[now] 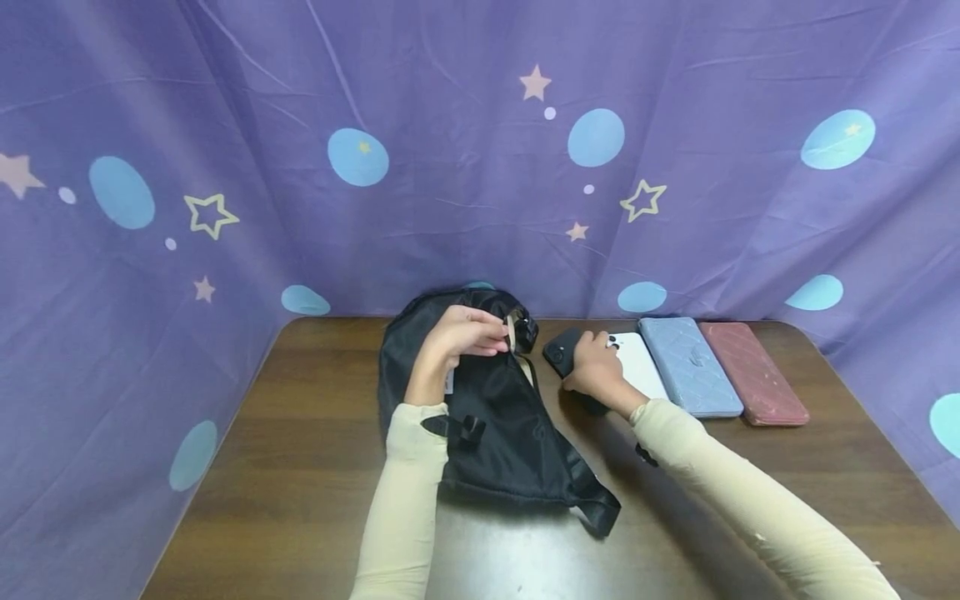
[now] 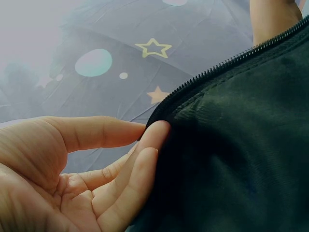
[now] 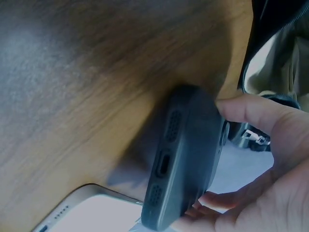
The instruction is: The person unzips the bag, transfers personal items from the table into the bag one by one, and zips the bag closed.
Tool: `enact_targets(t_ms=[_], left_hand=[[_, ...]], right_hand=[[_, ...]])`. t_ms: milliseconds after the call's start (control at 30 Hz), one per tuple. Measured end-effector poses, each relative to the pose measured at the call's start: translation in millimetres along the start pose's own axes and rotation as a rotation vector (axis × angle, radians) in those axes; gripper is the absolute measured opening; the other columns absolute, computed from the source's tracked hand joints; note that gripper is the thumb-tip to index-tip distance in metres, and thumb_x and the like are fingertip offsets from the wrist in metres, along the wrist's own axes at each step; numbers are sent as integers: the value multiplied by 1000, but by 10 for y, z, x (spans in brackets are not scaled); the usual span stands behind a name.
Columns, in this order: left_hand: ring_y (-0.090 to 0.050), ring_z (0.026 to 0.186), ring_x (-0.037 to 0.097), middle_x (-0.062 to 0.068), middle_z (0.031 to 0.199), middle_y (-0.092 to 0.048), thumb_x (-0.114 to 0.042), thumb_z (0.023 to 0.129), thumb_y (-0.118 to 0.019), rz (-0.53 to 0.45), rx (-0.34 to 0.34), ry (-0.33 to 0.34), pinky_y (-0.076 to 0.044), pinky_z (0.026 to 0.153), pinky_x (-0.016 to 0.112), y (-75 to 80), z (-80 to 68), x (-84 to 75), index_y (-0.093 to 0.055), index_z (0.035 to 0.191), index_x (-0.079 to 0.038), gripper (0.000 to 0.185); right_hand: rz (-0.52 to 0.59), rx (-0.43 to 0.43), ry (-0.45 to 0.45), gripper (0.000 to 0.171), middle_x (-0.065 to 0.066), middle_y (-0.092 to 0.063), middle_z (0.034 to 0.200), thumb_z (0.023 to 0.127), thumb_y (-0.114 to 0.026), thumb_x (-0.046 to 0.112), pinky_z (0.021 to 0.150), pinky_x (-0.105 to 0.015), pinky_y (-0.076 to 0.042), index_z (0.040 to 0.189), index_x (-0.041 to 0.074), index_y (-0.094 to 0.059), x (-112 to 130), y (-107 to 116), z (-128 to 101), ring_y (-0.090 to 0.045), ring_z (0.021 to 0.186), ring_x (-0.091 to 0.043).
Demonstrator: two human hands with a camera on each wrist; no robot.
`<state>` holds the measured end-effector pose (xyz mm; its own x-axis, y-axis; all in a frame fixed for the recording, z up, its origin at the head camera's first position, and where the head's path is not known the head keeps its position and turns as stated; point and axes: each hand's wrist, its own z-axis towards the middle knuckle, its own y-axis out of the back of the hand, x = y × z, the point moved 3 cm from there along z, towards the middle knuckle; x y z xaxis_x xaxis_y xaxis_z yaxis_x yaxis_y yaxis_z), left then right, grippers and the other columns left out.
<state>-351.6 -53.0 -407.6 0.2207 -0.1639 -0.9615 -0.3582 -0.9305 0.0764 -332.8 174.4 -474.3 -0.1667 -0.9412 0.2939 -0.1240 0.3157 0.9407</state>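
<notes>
Black sling bag (image 1: pixel 495 417) is lying on the brown table (image 1: pixel 300 433), a bit left of center, top end near the back edge and its strap end pointing toward the front edge. Left hand (image 1: pixel 465 333) is up at the bag's top opening; thumb and fingers (image 2: pixel 145 159) are pinching the fabric edge right by the zipper (image 2: pixel 231 60), so it's def gripping the bag, not just resting on it. The wrist cam shows the fingertips pressed against the bag's rim w/ the thumb on the other side.

Right hand (image 1: pixel 596 367) is just right of the bag, near the back edge, fingers curled around a black phone (image 1: pixel 562 350). In the wrist view the phone (image 3: pixel 186 154) is tipped up on its side off the wood, bottom ports facing the cam, thumb on one long edge and fingers on the other. Solid grip.

Next to it, going toward the right edge of the table: a white phone (image 1: pixel 641 362) lying flat, partly under the right hand, then a blue-grey quilted wallet (image 1: pixel 690 367), then a red quilted wallet (image 1: pixel 753 373). All three sit side by side, touching or nearly so, along the back edge.

Purple curtain (image 1: pixel 450 167) w/ stars and blue dots wraps around the back and both sides. Both arms have cream sleeves (image 1: pixel 405 500).
</notes>
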Motion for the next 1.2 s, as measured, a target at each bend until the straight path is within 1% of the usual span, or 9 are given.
enact_targets(t_ms=[133,333,400,567,667,767,933,1033,1200], left_hand=[[-71,63,7,-2,69,-72,-5,94,-69,10,0,-5,-60,63,19,-8,9,3,-69,115,8,25],[-71,64,6,-3,71,-72,-6,94,-69,22,3,-6,-61,66,20,-6,20,19,-69,116,7,25],[-71,64,6,-3,71,-72,-6,94,-69,23,3,-9,-61,66,20,-3,18,17,-69,116,7,25],[-71,64,6,-3,69,-72,-5,94,-69,21,4,-16,-61,65,19,-3,10,-16,-69,115,8,25],[-71,64,7,-3,70,-72,-6,95,-68,24,10,-9,-61,65,19,-3,9,-10,-69,115,7,24],[-71,64,7,-3,70,-72,-6,95,-68,21,18,0,-61,66,20,4,12,19,-69,116,7,24],[-71,64,6,-3,70,-72,-6,95,-68,12,24,0,-61,65,19,12,3,24,-69,116,7,24],[-71,64,6,-3,70,-72,-6,95,-68,12,27,-5,-60,65,19,16,4,14,-69,116,7,24],[-71,64,6,-3,70,-72,-6,95,-68,12,30,-4,-60,65,19,28,12,2,-69,116,6,24]], right_hand=[[-23,-37,30,84,-37,-45,126,72,-88,23,88,-60,-56,130,-14,-39,21,-25,-44,-53,117,-54],[-67,-44,45,80,-36,-49,125,76,-81,16,90,-60,-55,135,-14,-36,34,-23,-69,-52,119,-52],[-95,-58,59,83,-37,-49,125,77,-79,15,90,-60,-55,139,-15,-34,43,-22,-75,-52,119,-52],[-158,-96,93,93,-37,-48,128,77,-82,18,91,-59,-55,147,-14,-30,74,-1,-90,-52,120,-52],[-160,-87,96,93,-36,-49,126,76,-84,20,86,-59,-57,146,-12,-32,78,11,-80,-55,117,-51],[-151,-68,97,93,-34,-52,121,73,-90,24,79,-58,-58,141,-9,-37,73,22,-48,-59,109,-50],[-154,-36,95,94,-32,-57,118,66,-96,31,77,-57,-59,133,-7,-44,65,79,8,-65,102,-49],[-150,-29,106,85,-32,-61,118,66,-96,28,77,-56,-59,128,-9,-50,60,140,25,-67,101,-47],[-120,-21,131,48,-28,-72,105,69,-92,15,70,-54,-61,104,-6,-68,66,289,43,-71,90,-40]])
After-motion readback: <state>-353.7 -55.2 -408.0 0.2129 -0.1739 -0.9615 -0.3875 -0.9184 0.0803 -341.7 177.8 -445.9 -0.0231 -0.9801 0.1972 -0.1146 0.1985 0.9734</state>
